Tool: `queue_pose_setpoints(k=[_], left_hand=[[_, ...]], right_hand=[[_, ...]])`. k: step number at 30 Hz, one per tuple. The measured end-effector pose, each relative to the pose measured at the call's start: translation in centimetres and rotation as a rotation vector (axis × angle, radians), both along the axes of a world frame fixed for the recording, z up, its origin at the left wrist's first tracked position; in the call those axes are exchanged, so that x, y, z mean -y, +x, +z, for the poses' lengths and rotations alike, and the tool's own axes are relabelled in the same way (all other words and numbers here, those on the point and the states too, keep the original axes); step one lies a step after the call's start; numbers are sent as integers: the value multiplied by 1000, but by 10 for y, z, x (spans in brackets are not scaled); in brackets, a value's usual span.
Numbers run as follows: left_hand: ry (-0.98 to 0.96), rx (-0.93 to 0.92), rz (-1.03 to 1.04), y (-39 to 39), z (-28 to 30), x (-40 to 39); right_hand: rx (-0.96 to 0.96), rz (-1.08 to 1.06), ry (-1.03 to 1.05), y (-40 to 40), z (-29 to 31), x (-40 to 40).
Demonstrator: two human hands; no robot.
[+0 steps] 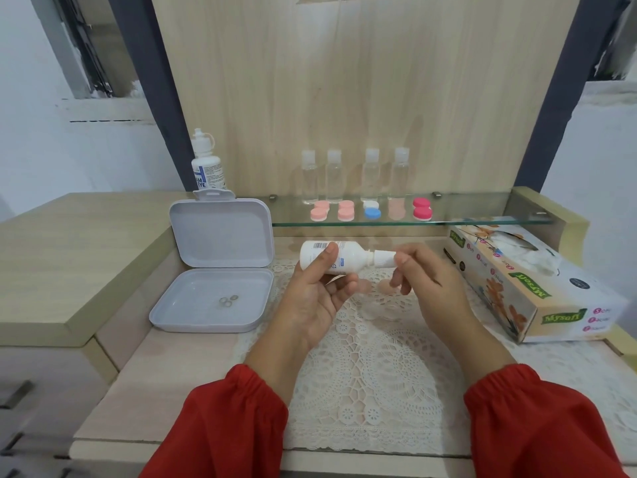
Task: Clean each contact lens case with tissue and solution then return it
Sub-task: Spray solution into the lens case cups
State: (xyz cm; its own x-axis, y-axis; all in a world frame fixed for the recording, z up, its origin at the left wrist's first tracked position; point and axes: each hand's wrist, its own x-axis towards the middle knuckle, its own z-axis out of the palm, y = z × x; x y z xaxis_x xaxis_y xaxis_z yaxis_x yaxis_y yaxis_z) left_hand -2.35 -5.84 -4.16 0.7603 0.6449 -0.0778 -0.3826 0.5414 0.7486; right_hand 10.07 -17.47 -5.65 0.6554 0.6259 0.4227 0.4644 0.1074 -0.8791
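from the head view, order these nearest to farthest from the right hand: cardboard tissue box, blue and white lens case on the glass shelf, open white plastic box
1. Cardboard tissue box, just right of the right hand.
2. Blue and white lens case, on the glass shelf behind.
3. Open white plastic box, far left.

Single view only: head-worn wide-angle, looking forward and down over the bench (pixel 165 353). Close range; both forearms enter from the bottom edge, hands sit near frame centre. Faces the wood back panel (pixel 344 81) square-on, with the glass shelf (pixel 482 220) running across mid-frame. Barrel distortion at the edges: the dark uprights (pixel 151 91) lean outward and the bench front bows. Coverage spans from the open plastic box (pixel 220 236) on the left to the tissue box (pixel 524 288) on the right. No second view, so no overlap.
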Motion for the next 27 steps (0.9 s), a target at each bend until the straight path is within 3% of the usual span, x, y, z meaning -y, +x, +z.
queue_pose_setpoints(k=[15, 17, 23, 27], left_hand=[[80, -20, -80, -1, -2, -1], [222, -113, -83, -1, -3, -4], [917, -401, 91, 0, -14, -5], [1195, -528, 212, 4, -23, -10]], right_hand=[[-25, -62, -19, -1, 1, -2], [-50, -114, 1, 1, 3, -2], [-44, -199, -15, 5, 4, 0], [-95, -148, -1, 10, 4, 1]])
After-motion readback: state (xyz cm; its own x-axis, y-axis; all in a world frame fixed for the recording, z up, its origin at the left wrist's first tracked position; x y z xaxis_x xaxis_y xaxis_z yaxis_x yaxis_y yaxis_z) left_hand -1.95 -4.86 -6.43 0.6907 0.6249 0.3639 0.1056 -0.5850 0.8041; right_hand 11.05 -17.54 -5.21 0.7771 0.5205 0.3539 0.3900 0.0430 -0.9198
